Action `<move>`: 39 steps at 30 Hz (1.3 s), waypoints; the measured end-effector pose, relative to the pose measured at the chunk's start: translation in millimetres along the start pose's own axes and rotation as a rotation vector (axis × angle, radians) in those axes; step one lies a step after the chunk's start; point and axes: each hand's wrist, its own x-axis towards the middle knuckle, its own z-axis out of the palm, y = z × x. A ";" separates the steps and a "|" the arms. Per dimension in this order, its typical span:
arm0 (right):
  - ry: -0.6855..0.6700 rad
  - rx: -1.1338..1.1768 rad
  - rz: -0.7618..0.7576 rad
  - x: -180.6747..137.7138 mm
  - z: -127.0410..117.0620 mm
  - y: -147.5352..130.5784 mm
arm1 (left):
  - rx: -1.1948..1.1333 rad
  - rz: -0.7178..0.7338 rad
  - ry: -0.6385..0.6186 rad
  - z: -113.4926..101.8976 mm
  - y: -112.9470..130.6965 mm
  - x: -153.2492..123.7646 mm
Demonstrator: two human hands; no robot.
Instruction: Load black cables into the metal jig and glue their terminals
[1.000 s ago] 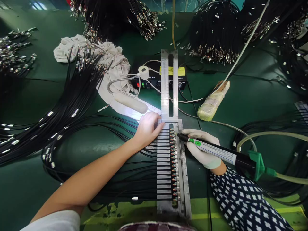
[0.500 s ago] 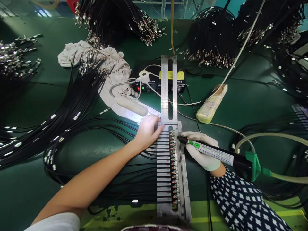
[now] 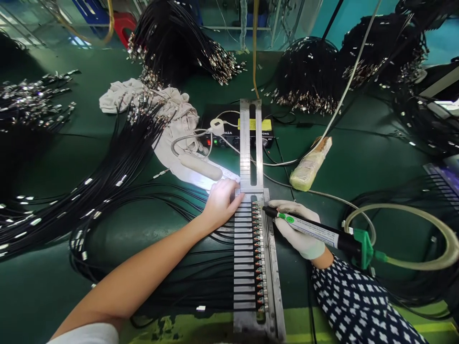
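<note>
A long slotted metal fixture (image 3: 245, 306) lies lengthwise before me, with several black cables (image 3: 201, 277) entering its grooves from the left. The cables' small metal connectors (image 3: 260, 270) stand in a row along its right side. My left hand (image 3: 223, 200), bare, grips the fixture's left edge near the joint with the upper plate, thumb on top; some of its fingers are hidden. In my right hand (image 3: 299, 229), wearing a white glove, is a dispensing syringe (image 3: 315, 231) with a green cap and an air hose. Its dark tip points left, close beside the uppermost connectors.
Behind the fixture sits a black control box (image 3: 211, 129). A lit lamp (image 3: 201, 166) shines over white cloth (image 3: 179, 126). Cable bundles (image 3: 308, 76) lie at the back and left. A wrapped block (image 3: 310, 165) rests to the right, near the looping air hose (image 3: 430, 265).
The camera view has tilted up slightly, so the scene sits lower. The syringe tip has shifted a little toward the top connector. My left hand stays in place on the fixture.
</note>
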 end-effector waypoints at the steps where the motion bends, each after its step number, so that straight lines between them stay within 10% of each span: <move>1: 0.003 0.007 -0.010 -0.9 -0.8 -0.2 | -0.002 -0.003 0.001 -0.1 0.5 0.0; 39: -0.019 0.027 -0.021 -11.5 -2.1 -6.6 | -0.025 0.007 0.025 4.1 -1.2 -0.7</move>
